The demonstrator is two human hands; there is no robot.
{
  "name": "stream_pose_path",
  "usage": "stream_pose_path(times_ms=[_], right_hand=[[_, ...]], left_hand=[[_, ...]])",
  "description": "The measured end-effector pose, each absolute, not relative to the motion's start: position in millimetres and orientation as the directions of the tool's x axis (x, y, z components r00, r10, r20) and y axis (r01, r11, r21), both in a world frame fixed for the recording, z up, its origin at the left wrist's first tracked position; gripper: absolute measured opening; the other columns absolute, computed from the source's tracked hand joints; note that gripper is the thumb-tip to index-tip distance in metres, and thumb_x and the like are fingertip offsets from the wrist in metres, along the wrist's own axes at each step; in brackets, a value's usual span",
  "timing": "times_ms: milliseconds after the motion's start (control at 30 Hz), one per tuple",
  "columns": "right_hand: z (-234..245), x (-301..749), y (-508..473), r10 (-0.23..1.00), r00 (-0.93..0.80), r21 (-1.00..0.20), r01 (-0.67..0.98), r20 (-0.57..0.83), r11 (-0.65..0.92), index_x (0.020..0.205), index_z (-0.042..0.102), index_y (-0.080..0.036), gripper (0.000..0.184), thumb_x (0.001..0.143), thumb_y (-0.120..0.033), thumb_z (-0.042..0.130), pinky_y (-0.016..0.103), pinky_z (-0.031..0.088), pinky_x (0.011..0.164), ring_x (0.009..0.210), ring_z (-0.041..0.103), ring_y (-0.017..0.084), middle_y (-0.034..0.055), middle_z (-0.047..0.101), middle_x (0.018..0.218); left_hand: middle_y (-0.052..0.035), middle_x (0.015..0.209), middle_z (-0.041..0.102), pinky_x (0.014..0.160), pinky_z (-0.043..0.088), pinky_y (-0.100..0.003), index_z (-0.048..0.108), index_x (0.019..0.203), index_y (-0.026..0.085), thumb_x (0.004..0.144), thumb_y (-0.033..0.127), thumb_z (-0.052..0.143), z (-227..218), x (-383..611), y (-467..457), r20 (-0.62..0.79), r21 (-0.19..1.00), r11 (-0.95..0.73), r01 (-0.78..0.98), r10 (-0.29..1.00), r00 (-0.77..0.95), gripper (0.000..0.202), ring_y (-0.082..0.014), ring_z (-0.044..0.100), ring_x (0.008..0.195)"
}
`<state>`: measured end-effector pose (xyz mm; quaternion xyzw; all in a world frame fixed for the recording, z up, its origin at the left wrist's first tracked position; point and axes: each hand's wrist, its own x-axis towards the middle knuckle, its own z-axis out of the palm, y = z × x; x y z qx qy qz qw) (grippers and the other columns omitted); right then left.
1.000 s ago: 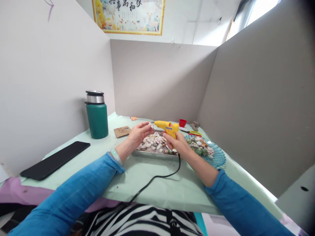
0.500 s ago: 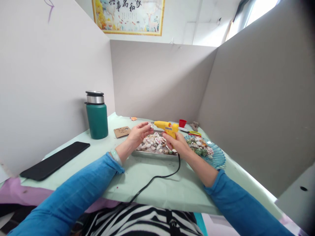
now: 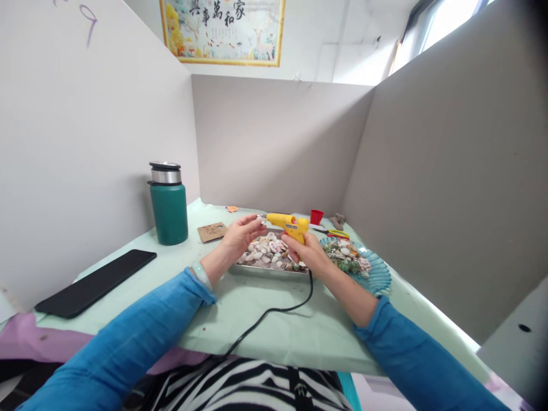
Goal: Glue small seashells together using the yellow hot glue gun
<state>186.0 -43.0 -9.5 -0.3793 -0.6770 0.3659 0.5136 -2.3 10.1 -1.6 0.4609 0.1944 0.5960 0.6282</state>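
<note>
My right hand (image 3: 307, 251) is closed round the grip of a yellow glue gun (image 3: 286, 223), whose nozzle points left. Its black cord (image 3: 274, 313) runs down over the table's front edge. My left hand (image 3: 240, 235) pinches a small pale shell (image 3: 259, 218) right at the nozzle tip. Both hands hover over a metal tray (image 3: 264, 268) filled with several light shells. To the right of the tray sits a blue scalloped plate (image 3: 380, 275) with greenish and white shells.
A green flask (image 3: 168, 204) with a steel lid stands at the left, a black flat case (image 3: 96, 282) nearer me. A brown card (image 3: 212, 232), a red cup (image 3: 317, 216) and scissors (image 3: 336, 233) lie behind the tray. Grey partitions wall the pale green table (image 3: 299, 331).
The hands, the glue gun and the shell hold nearly the same pose. The camera has tilted slightly, so the whole scene sits a little lower.
</note>
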Motion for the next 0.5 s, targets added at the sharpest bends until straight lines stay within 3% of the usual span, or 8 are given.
stream_pose_path(times_ms=[500], right_hand=[[-10.5, 185.9, -39.7, 0.879, -0.176, -0.88, 0.102, 0.444, 0.465, 0.08, 0.055, -0.018, 0.026, 0.081, -0.043, 0.06, 0.024, 0.026, 0.043, 0.038, 0.034, 0.008, -0.0069, 0.04, 0.042]], left_hand=[[-0.005, 0.078, 0.067, 0.082, 0.051, -0.035, 0.06, 0.092, 0.01, 0.067, 0.011, 0.073, 0.3, -1.6, 8.0, 0.3, 0.801, -0.133, -0.584, 0.933, 0.199, 0.028, -0.015, 0.065, 0.071]])
